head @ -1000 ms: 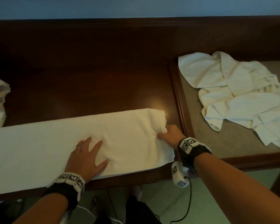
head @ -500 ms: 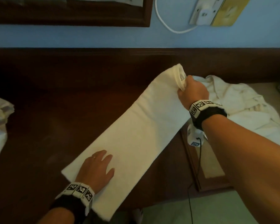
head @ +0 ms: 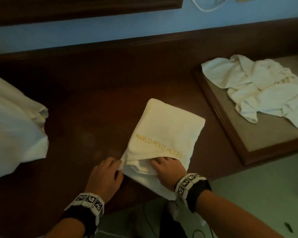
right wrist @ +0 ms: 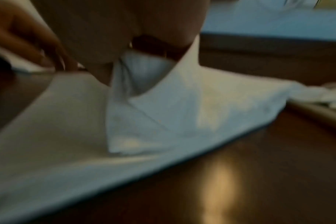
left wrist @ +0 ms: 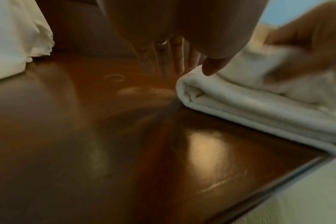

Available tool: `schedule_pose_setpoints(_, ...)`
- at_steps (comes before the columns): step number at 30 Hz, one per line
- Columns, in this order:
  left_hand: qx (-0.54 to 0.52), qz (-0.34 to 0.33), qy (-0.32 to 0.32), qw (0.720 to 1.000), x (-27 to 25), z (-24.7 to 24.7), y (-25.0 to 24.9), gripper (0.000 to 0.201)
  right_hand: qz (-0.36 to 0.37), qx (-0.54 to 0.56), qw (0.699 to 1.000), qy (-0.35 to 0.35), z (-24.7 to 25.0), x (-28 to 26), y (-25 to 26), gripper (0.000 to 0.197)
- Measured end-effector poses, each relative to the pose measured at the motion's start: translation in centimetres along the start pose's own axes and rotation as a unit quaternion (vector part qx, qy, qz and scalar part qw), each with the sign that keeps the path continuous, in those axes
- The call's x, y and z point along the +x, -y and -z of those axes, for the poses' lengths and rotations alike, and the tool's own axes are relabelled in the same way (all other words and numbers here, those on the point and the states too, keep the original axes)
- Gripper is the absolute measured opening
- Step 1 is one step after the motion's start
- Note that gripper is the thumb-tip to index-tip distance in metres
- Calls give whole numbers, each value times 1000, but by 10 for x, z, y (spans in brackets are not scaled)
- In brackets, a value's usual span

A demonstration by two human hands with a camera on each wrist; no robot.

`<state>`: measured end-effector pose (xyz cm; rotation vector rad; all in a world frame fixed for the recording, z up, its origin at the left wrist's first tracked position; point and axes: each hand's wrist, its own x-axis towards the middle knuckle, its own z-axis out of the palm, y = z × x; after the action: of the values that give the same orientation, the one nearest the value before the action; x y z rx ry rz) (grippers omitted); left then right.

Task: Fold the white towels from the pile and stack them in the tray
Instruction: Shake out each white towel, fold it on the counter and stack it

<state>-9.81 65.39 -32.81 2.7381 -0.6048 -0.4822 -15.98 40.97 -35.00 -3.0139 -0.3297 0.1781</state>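
A white towel with gold hotel lettering lies folded in half on the dark wooden table, near its front edge. My right hand has its fingers tucked under the upper layer at the near end and grips that layer; the wrist view shows the cloth drawn up into the hand. My left hand is at the towel's near left corner. Its fingers point straight down at the table, and the thumb rests on the folded edge. The tray at the right holds a pile of crumpled towels.
A large white cloth lies at the table's left end, also seen in the left wrist view. The table's front edge runs just under my wrists, with pale floor beyond. A dark wooden backboard rises behind the table.
My right hand swept the towel's far end up, over and down onto the near end, halving its length. My left hand slid from the towel's top to its near left corner.
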Motion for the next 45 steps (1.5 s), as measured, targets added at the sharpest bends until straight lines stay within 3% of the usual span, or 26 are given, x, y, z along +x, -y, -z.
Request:
schedule_pose_setpoints(5, -5, -52, 14, 999, 4, -3, -6, 50, -36, -36, 999, 4, 6, 12, -54, 39)
schedule_pose_setpoints(9, -32, -89, 11, 995, 18, -3, -31, 31, -111, -48, 992, -23, 31, 18, -93, 34)
schedule_pose_setpoints(13, -62, -101, -13, 993, 27, -6, -53, 32, -88, -50, 993, -67, 33, -3, -77, 38)
schedule_pose_setpoints(16, -36, -126, -42, 990, 35, -9, -63, 30, -63, -16, 998, 7, 18, -35, -60, 49)
schedule_pose_setpoints(20, 28, -156, -54, 986, 51, -14, -73, 37, -85, 47, 994, -57, 20, -52, -63, 23)
schedule_pose_setpoints(22, 76, -168, -32, 982, 59, -16, -79, 43, -141, 15, 986, -88, 26, -53, -70, 19)
schedule_pose_setpoints(23, 95, -170, -18, 981, 64, -16, -82, 45, -187, 1, 978, -89, 27, -54, -75, 28)
schedule_pose_setpoints(25, 121, -165, 13, 979, 73, -15, -85, 48, -255, 8, 965, -53, 25, -57, -87, 45)
schedule_pose_setpoints(26, 129, -160, 26, 978, 76, -15, -87, 47, -267, 22, 963, -29, 23, -59, -92, 41)
schedule_pose_setpoints(27, 133, -159, 34, 978, 79, -15, -88, 44, -261, 35, 964, -19, 23, -62, -94, 31)
schedule_pose_setpoints(29, 127, -179, 29, 975, 78, -14, -91, 29, -236, 45, 969, -65, 22, -68, -98, 16)
schedule_pose_setpoints(31, 116, -215, 3, 970, 74, -17, -92, 26, -240, 53, 965, -89, 19, -77, -100, 19)
schedule_pose_setpoints(33, 113, -239, -9, 964, 69, -24, -91, 28, -229, 38, 971, -48, 8, -87, -103, 26)
schedule_pose_setpoints(35, 136, -235, 2, 962, 67, -30, -88, 28, -222, 36, 974, -1, 4, -93, -104, 30)
schedule_pose_setpoints(38, 149, -215, 19, 965, 64, -28, -77, 37, -184, 39, 982, -1, 12, -91, -102, 44)
schedule_pose_setpoints(41, 154, -231, 48, 960, 67, -25, -75, 32, -140, 26, 989, 36, 12, -84, -100, 41)
schedule_pose_setpoints(45, 147, -261, 53, 953, 65, -22, -87, 18, -158, 36, 986, -34, 16, -80, -100, 31)
